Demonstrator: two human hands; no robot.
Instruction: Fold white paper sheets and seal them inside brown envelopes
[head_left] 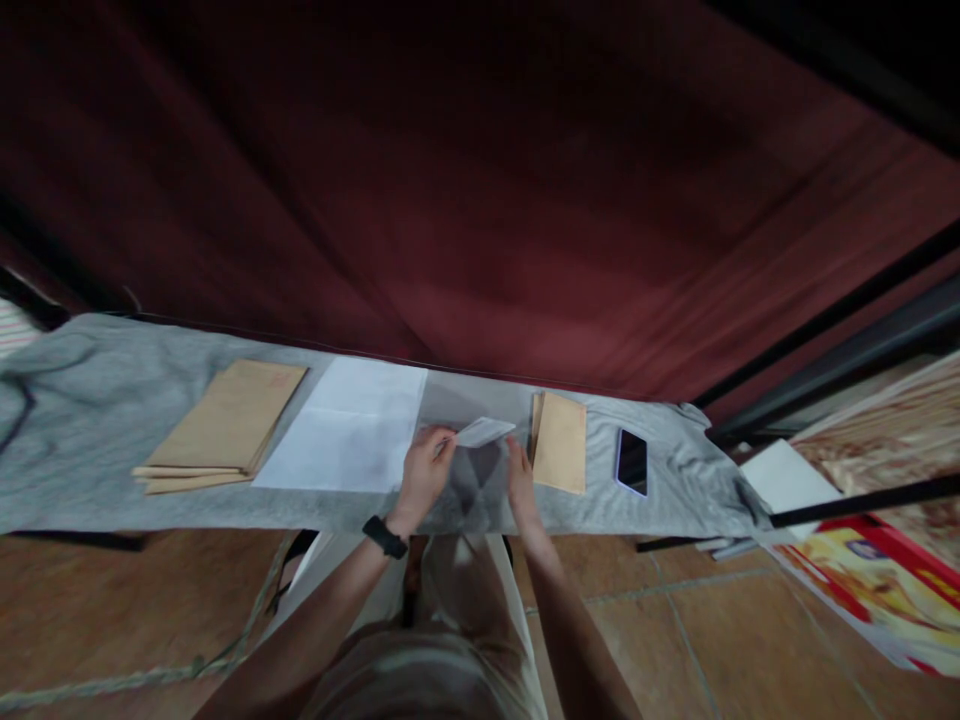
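Folded white paper (484, 432) held over a grey cloth (97, 420)

It is pinched by the left hand (426, 468) and right hand (517, 470), between white sheet (345, 425) and envelope stack (560, 442); a phone (632, 462) lies beyond.

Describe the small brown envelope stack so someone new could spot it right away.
Find the grey cloth stretched below the dark red curtain. The small brown envelope stack lies just beyond the right hand, with a phone on its far side. It is narrower than the big brown stack at the cloth's left.
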